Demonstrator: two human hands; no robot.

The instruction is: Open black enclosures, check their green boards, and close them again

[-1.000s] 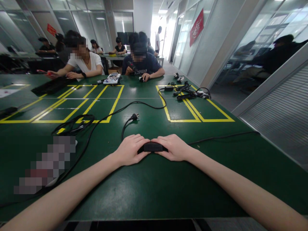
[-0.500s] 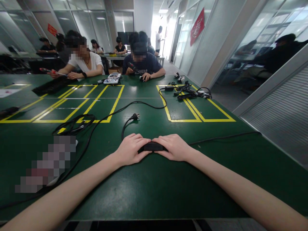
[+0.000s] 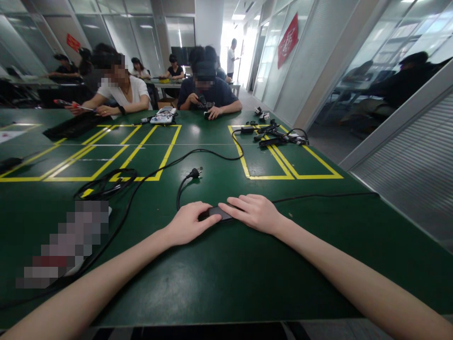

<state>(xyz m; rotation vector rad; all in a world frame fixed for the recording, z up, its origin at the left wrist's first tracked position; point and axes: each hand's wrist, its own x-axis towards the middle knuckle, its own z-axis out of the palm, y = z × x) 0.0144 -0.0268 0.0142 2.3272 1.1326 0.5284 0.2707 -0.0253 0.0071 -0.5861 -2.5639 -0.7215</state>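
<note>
A black power adapter [image 3: 220, 213] lies on the green table [image 3: 198, 278] in front of me, partly covered by both hands. My left hand [image 3: 187, 223] grips its left end, thumb along the near top edge and fingers behind. Over its right end rests my right hand [image 3: 256, 213], fingers stretched out and slightly spread, the index fingertip on the top face; its thumb is hidden. From behind the left hand a short cord curves up to a black plug [image 3: 194, 174]. Another black cable [image 3: 325, 195] leads away right from behind my right hand.
A coiled black cable [image 3: 106, 185] lies at left, above a blurred-out flat item [image 3: 67, 245]. A long cord crosses the table to a pile of adapters and cables [image 3: 272, 137] at far right. Two people sit opposite, by a black tray [image 3: 71, 125] and a white device [image 3: 163, 115].
My right hand has loosened its pinch and lies flatter across the adapter, fingers stretched left. The adapter now shows its top face and is slightly tilted. The view has shifted slightly.
</note>
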